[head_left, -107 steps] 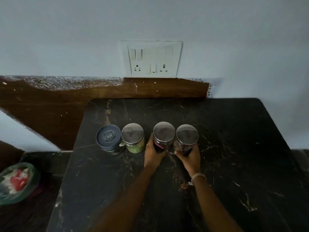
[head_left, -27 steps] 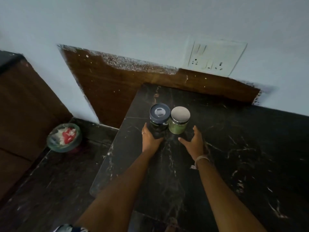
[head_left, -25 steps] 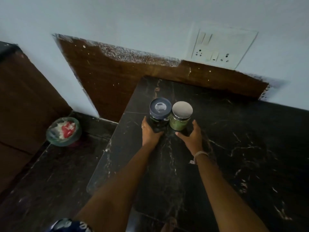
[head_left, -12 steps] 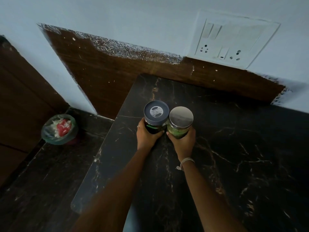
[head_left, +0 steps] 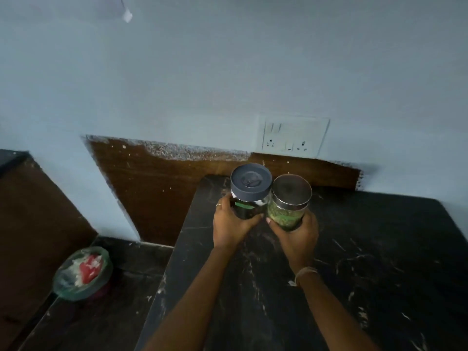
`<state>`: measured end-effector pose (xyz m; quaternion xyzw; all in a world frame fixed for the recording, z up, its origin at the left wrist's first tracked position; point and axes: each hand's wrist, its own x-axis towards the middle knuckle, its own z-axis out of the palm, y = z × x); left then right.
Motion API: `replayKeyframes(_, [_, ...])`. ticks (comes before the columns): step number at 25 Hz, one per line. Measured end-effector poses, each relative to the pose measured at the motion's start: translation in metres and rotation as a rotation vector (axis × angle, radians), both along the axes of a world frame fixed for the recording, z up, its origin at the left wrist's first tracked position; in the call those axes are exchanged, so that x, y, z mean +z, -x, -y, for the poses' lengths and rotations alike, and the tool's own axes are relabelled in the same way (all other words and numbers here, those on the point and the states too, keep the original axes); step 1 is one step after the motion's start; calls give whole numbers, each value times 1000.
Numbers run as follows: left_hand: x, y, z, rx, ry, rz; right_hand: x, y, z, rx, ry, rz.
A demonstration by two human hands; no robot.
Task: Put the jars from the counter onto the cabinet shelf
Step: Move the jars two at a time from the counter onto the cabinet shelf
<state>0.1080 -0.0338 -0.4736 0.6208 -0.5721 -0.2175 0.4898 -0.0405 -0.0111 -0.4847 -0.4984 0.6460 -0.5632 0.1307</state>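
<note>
My left hand [head_left: 229, 230] grips a dark jar with a grey-blue plastic lid [head_left: 249, 192], raised off the black marble counter [head_left: 367, 262]. My right hand [head_left: 297, 236] grips a glass jar with a steel lid [head_left: 288, 202] holding green contents, also lifted. The two jars touch side by side above the counter's back left corner. No cabinet shelf is in view.
A lower dark ledge at the left carries a green-rimmed container [head_left: 82, 273] with white and red contents. A brown wood panel [head_left: 157, 188] and a white switch and socket plate [head_left: 293, 136] are on the wall behind. A brown cabinet side [head_left: 33, 224] stands at far left.
Both hands closed on the last two jars and lifted them off the counter. The two steel-lidded jars seen earlier at the right are gone from the counter. The view has tilted up.
</note>
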Motion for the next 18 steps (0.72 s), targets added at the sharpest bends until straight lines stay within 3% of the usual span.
replayKeyframes(13, [356, 50, -62, -92, 530, 71, 356, 71, -77, 7, 391, -129])
replayKeyframes(18, [437, 59, -49, -52, 504, 144, 441, 85, -53, 51, 315, -243])
